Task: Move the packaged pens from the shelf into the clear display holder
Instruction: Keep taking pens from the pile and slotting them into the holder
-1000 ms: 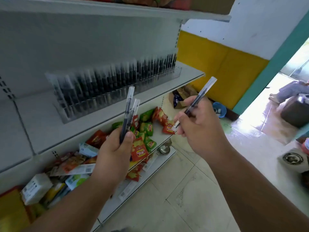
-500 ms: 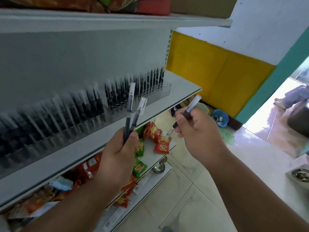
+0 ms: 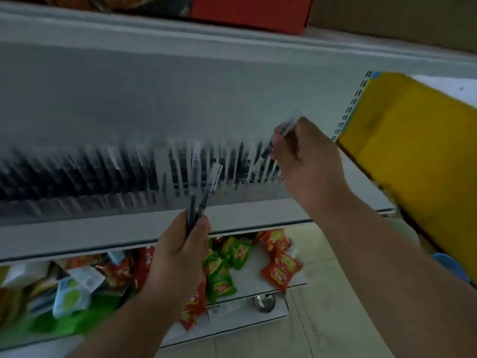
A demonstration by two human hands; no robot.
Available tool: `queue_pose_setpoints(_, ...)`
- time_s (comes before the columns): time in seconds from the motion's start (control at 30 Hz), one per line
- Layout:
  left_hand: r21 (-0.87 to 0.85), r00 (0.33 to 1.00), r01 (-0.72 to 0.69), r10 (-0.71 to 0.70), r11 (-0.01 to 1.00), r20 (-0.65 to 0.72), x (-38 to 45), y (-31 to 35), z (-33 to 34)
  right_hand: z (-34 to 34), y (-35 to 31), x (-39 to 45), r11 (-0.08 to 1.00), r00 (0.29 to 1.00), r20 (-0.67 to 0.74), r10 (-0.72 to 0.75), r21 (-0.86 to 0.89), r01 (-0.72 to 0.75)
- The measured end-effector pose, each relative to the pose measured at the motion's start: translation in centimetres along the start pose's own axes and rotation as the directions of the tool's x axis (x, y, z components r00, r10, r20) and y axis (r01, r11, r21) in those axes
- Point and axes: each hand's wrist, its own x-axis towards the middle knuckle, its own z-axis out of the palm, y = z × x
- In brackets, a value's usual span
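A long clear display holder (image 3: pixel 144 200) runs along the grey shelf (image 3: pixel 77 236), filled with several upright black pens in clear sleeves; it is motion-blurred. My left hand (image 3: pixel 178 254) grips two packaged pens (image 3: pixel 200 192) upright in front of the holder's middle. My right hand (image 3: pixel 307 161) pinches one packaged pen (image 3: pixel 286 130), tip pointing down toward the slots at the holder's right end.
An upper shelf (image 3: pixel 232 34) overhangs the holder with red boxes on it. Below, a lower shelf (image 3: pixel 258 288) carries red and green snack packets and small boxes. A yellow wall panel (image 3: pixel 413 156) stands to the right, tiled floor beneath.
The view has swung left and up toward the shelf. My right hand has risen and carried its pen over to the holder's right end. My left hand keeps its two pens.
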Motion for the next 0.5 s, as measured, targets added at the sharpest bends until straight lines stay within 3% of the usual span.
queue_pose_setpoints(0.2, 0.009, 0.992, 0.017, -0.016, 1.000, -0.128, -0.7, -0.7, 1.0, 2.7, 1.9, 1.7, 0.994, 0.973, 0.228, 0.018, -0.112, 0.008)
queue_pose_setpoints(0.33, 0.060, 0.989, 0.016, -0.007, 0.998, -0.150, -0.9, -0.9, 0.9, 3.2, 2.2, 2.4, 0.992, 0.979, 0.204, -0.008, -0.122, 0.033)
queue_pose_setpoints(0.5, 0.087, 0.992, 0.015, -0.004, 0.996, -0.124, -0.7, -0.9, 0.5, 3.5, 2.5, 2.5, 0.995, 0.987, 0.152, 0.051, -0.093, -0.037)
